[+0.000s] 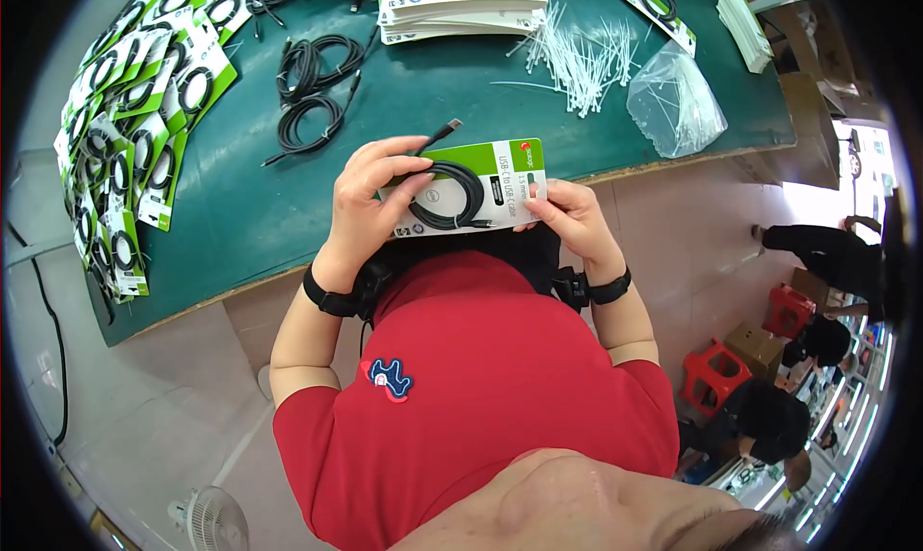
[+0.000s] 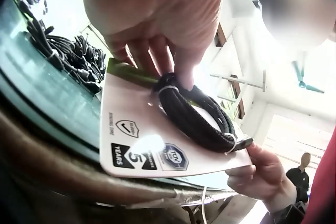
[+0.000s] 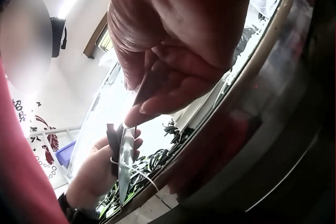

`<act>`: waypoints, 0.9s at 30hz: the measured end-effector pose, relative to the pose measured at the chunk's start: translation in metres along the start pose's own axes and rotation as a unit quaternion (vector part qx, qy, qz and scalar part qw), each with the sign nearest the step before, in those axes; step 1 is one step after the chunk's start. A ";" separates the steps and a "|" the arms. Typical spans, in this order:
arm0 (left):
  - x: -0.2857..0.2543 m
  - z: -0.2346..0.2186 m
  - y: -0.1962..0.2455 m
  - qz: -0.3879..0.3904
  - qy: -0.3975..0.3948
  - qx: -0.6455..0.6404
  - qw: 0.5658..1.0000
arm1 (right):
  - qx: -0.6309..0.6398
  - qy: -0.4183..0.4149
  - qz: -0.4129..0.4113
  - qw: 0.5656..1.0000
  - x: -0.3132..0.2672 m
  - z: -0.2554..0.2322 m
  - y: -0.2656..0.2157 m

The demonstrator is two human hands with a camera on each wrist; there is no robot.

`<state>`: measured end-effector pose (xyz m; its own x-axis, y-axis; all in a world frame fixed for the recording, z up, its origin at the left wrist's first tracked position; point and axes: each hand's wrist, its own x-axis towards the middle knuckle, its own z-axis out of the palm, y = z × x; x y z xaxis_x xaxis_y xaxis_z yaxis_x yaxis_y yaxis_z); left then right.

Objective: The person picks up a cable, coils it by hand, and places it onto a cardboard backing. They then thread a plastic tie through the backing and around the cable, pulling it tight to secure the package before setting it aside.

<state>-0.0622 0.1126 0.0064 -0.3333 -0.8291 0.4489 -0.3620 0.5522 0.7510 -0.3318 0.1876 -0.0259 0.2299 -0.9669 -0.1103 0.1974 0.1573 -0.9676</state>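
A green and white cable packaging card (image 1: 500,190) is held flat in front of the body, just past the table's near edge. A coiled black USB cable (image 1: 460,197) lies on its face, bound with white ties in the left wrist view. My left hand (image 1: 370,190) grips the card's left end, thumb pressing the coil against it; one cable plug (image 1: 447,128) sticks up past the top edge. My right hand (image 1: 575,219) pinches the card's right end between thumb and fingers. In the right wrist view, a thin white tie tail (image 3: 142,174) hangs beside the card (image 3: 126,161).
The green table (image 1: 423,89) bears carded cables (image 1: 135,99) piled at left, loose coiled cables (image 1: 312,61), a stack of blank cards (image 1: 461,8), scattered white zip ties (image 1: 582,65) and a clear plastic bag (image 1: 673,104). Red stools (image 1: 716,373) and other people are at right.
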 end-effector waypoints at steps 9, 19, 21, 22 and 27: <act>0.006 -0.010 -0.012 0.199 0.093 0.168 0.961 | -0.123 -0.016 -0.047 0.991 0.058 0.001 -0.020; 0.001 -0.004 -0.008 0.206 0.144 0.195 0.948 | -0.206 -0.047 -0.096 0.973 0.078 -0.012 -0.017; 0.000 -0.002 -0.005 0.187 0.137 0.185 0.955 | -0.213 -0.050 -0.108 0.970 0.075 -0.014 -0.016; 0.000 -0.002 -0.003 0.169 0.130 0.176 0.961 | -0.217 -0.051 -0.114 0.968 0.074 -0.015 -0.016; -0.001 -0.003 0.004 0.151 0.094 0.156 0.972 | -0.233 -0.041 -0.170 0.957 0.071 -0.018 -0.007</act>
<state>-0.0604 0.1153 0.0106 -0.3111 -0.6109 0.7280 -0.5291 0.7477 0.4014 -0.3336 0.1146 -0.0313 0.3063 -0.9243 0.2279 -0.1682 -0.2882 -0.9427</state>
